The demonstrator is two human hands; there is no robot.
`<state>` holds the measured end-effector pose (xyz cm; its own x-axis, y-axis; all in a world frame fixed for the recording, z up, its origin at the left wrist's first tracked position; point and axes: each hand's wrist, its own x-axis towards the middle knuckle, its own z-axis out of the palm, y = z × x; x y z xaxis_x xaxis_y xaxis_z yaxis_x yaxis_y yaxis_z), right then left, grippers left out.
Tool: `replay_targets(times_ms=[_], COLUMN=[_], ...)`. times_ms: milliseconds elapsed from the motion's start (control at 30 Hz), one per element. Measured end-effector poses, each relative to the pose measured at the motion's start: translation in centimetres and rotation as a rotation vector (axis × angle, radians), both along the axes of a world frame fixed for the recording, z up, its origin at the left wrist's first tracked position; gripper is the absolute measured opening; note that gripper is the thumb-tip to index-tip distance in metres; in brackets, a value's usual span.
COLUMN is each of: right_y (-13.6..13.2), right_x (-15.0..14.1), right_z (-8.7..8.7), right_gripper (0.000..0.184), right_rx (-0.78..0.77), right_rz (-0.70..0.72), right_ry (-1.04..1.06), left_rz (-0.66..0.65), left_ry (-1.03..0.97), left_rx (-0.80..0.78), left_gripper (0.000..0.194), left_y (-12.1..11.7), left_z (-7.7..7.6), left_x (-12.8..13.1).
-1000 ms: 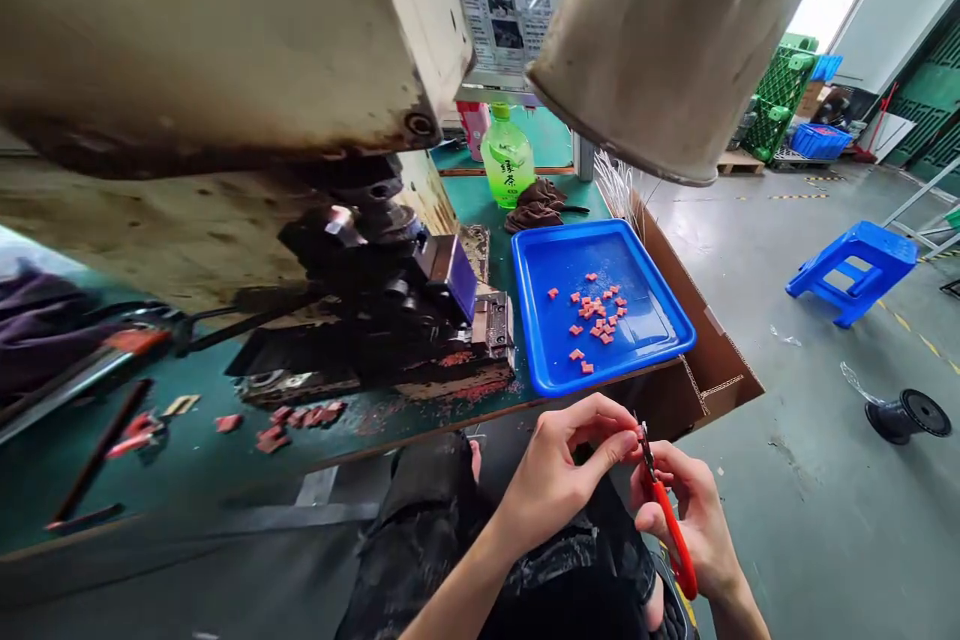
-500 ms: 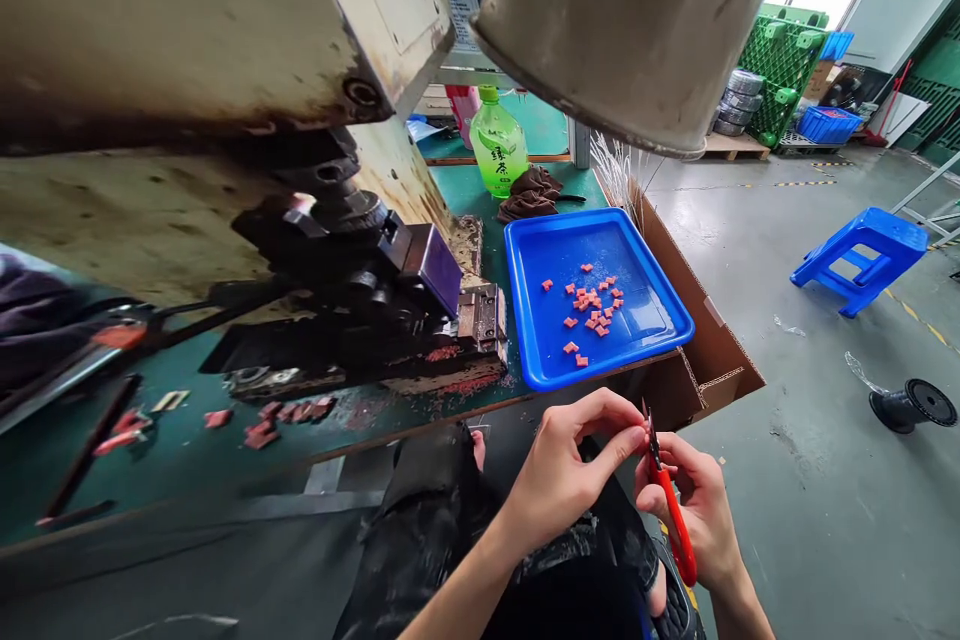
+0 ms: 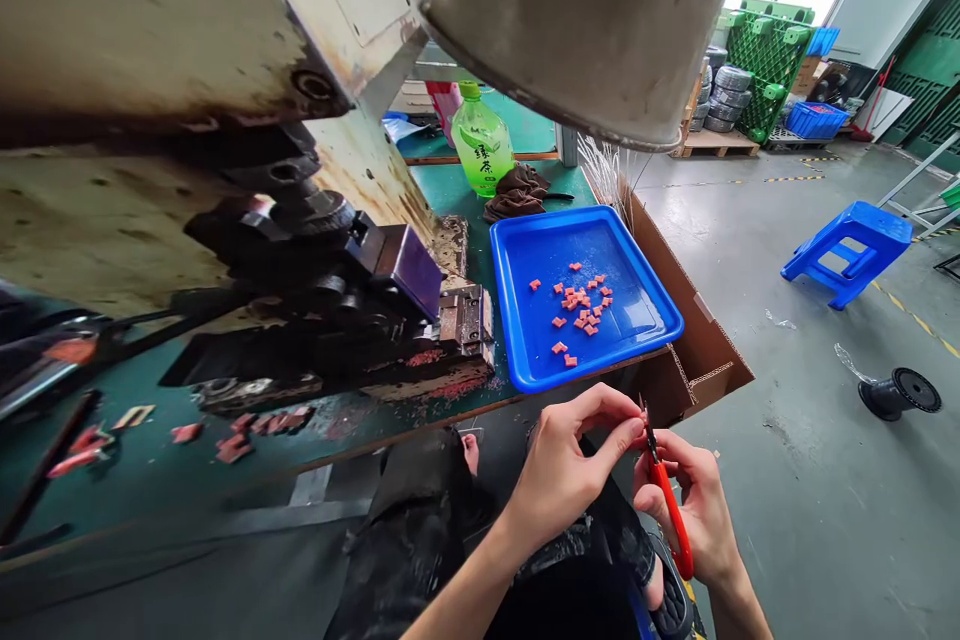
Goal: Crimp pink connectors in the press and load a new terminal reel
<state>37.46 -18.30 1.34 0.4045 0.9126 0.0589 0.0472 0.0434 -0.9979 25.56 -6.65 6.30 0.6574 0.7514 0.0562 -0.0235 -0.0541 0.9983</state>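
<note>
Standing by the bench (image 3: 142,490), I observe the worker holding red-handled cutters (image 3: 673,510) in the right hand (image 3: 701,510). The right fingers are wrapped about the handles, with the thumb against the near side. The cutters stand tilted, tips upward, and the tips lie directly at the left fingertips; whether metal and skin touch cannot be told. The left hand (image 3: 574,450) has thumb and forefinger brought together at the ends; anything pinched there is too small to make out. Both hands are in front of the near edge of a blue tray (image 3: 637,315), just apart from it. Small pink pieces (image 3: 576,298) lie scattered on the tray floor, beyond the fingers. A cardboard box (image 3: 701,350) is beside the tray on the right. Behind the tray are a brown cloth (image 3: 517,192) and a green bottle (image 3: 482,155).
</note>
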Motion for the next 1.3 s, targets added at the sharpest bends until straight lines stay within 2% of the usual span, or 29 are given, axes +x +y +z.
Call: replay_targets(times_ms=[233, 633, 800, 933, 1067, 1300], right_y=[0.1, -0.2, 0.0, 0.4, 1.0, 2.0], right_x=[0.5, 1.6, 2.8, 4.2, 5.9, 8.1], right_z=[0.4, 1.0, 1.0, 0.9, 1.0, 0.8], right_gripper=[0.039, 0.038, 0.04, 0.044, 0.05, 0.058], right_rx=[-0.029, -0.131, -0.131, -0.129, -0.198, -0.207], right_rz=[-0.052, -0.09, -0.084, -0.144, -0.195, -0.246], right_ry=[0.02, 0.032, -0.05, -0.171, -0.323, -0.3], left_rz=[-0.038, -0.093, -0.113, -0.136, -0.135, -0.096], left_ry=[-0.018, 0.022, -0.025, -0.045, 0.036, 0.141], left_rx=[-0.019, -0.017, -0.021, 0.014, 0.104, 0.211], left_gripper=[0.009, 0.011, 0.01, 0.008, 0.005, 0.01], left_y=[0.2, 0.5, 0.9, 1.4, 1.9, 3.2], left_z=[0.3, 0.4, 0.0, -0.6, -1.0, -1.8], left_x=[0.6, 2.1, 4.0, 6.1, 8.4, 11.5])
